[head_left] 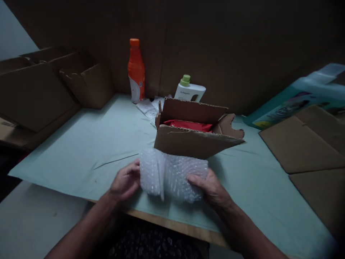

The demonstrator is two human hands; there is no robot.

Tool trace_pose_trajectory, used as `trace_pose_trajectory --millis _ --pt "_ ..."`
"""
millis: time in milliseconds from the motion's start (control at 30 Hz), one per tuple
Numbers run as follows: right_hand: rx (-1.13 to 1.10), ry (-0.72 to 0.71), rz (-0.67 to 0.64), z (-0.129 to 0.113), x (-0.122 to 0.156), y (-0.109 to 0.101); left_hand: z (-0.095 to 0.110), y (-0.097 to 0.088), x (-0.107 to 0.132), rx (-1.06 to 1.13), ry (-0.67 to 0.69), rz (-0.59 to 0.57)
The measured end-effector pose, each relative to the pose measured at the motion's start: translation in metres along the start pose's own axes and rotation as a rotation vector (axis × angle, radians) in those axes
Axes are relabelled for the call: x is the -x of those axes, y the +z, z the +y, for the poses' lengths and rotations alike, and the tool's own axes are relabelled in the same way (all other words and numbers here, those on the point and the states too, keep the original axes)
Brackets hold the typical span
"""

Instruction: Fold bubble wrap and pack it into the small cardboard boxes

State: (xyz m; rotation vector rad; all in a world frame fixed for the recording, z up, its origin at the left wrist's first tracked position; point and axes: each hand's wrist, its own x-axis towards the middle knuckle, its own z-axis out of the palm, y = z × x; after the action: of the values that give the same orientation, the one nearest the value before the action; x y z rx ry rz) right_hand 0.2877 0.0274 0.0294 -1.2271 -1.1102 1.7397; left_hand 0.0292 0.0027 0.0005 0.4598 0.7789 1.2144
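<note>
A bundle of bubble wrap lies at the near edge of the table, held between both hands. My left hand grips its left end with curled fingers. My right hand clasps its right end, thumb lying along the wrap. What the wrap holds inside cannot be seen. Just behind it stands an open cardboard box with its flaps up and something red inside.
An orange bottle and a white bottle with a green cap stand at the back wall. Open cardboard boxes sit at the left; flattened cardboard and a printed pack lie at the right. A pale green sheet covers the table.
</note>
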Motion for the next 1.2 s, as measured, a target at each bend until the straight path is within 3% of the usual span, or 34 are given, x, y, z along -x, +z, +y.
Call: trace_pose_trajectory --millis 100,167,267,367,433,533,633,733,833,900,967,1067,1133,1200 --pt "0.082 0.017 0.176 -0.003 0.002 -0.026 0.021 -0.02 -0.002 -0.35 0.328 0.325" --pt "0.113 0.045 0.232 -0.001 0.001 -0.038 0.025 -0.02 0.005 -0.627 0.503 0.397" --pt "0.21 0.035 0.232 0.001 0.0 -0.043 0.011 0.005 0.016 -1.127 0.711 0.209" --pt "0.304 0.031 0.194 -0.002 0.003 -0.045 -0.014 0.031 0.012 -1.565 0.867 0.006" --pt "0.353 0.031 0.202 -0.006 0.007 -0.053 -0.024 0.032 0.0 -1.752 0.849 0.04" --pt "0.448 0.017 0.252 -0.005 0.014 -0.075 -0.022 0.009 -0.016 -1.852 0.7 0.253" --pt "0.546 -0.041 0.281 0.006 0.017 -0.096 -0.005 -0.021 -0.016 -1.734 0.506 0.321" --pt "0.716 -0.11 0.295 0.019 0.014 -0.11 0.013 -0.039 -0.006 -1.558 0.334 0.343" --pt "1.047 -0.252 0.431 0.023 0.014 -0.122 0.026 -0.043 0.004 -1.533 0.315 0.417" --pt "1.301 -0.415 0.602 0.02 0.018 -0.127 0.03 -0.036 0.01 -1.583 0.428 0.436" --pt "1.48 -0.61 0.694 0.014 0.024 -0.121 0.027 -0.019 0.015 -1.67 0.646 0.355" --pt "1.543 -0.89 0.574 0.01 0.028 -0.084 0.009 0.017 0.014 -1.777 0.964 0.01" --pt "1.522 -0.989 0.425 0.014 0.024 -0.047 -0.008 0.038 0.005 -1.847 1.041 -0.226" --pt "1.518 -1.0 0.272 0.022 0.014 -0.016 -0.021 0.047 -0.008 -1.975 0.988 -0.373"
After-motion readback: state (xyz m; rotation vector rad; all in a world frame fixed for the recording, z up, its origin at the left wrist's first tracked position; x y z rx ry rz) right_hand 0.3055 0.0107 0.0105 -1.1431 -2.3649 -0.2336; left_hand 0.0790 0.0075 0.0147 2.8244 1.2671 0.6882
